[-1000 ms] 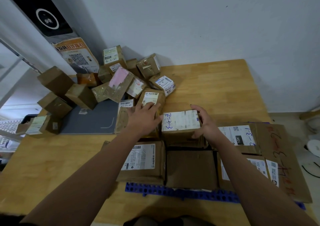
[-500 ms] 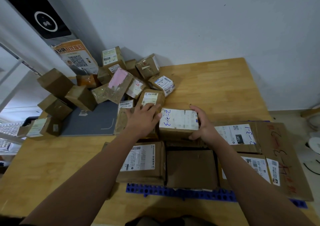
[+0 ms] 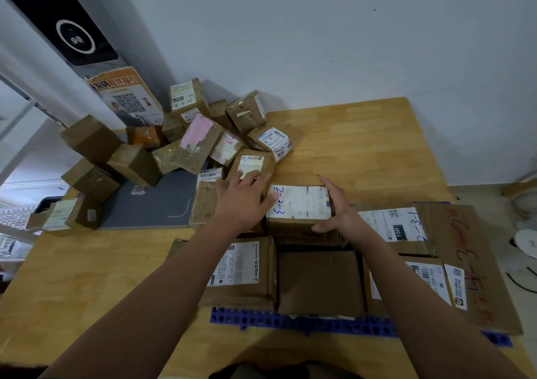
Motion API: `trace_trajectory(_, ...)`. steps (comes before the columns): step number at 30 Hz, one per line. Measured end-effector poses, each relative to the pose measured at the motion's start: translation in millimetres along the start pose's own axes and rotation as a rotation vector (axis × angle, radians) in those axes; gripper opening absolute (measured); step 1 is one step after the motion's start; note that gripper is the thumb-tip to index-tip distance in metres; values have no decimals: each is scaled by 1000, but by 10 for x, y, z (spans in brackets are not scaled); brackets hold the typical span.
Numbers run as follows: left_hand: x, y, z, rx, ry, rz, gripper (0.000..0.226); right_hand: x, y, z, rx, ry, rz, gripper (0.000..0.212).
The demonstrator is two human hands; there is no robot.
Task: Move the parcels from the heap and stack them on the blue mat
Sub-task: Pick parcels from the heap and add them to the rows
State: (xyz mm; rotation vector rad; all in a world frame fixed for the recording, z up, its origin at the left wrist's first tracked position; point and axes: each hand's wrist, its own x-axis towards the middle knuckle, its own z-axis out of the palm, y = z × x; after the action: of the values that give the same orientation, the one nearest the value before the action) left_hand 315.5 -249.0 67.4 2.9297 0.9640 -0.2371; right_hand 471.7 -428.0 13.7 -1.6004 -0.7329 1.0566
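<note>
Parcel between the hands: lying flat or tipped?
Flat. The parcel sits level, label up, on another box; left hand touches its left edge, right hand holds its right side.

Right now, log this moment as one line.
left hand: flat, thumb touching labelled parcel | right hand: grips it | below: parcels on blue mat
</note>
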Motion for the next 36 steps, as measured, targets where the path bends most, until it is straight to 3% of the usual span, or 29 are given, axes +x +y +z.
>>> trace_trajectory(6,15,35,29,33,1,22,73,-42,-47,-9,27,65,-34,108)
trace_trajectory(10,0,66,-53,-10,48,23,68,-24,-182,43,-125,147,-65,74)
trace_trajectory(13,-44,83,-139,-126,68,19,78,2,-280,162,-337,278,-113,55)
trace_trajectory(18,-100,-52,-339,-270,114,7,87,154,-615,407,-568,270,-144,51)
trace_trajectory(25,-71,-682,-409,-401,202,-97,51,544,-1085,888,-706,125,-180,49)
trace_trajectory(28,-37,-1086,-386,-515,203,-203,49,792,-1254,1098,-751,88,-163,48)
trace_trajectory(36,433,-2260,-34,-707,117,-318,60,1755,-1675,1850,-471,128,84,41)
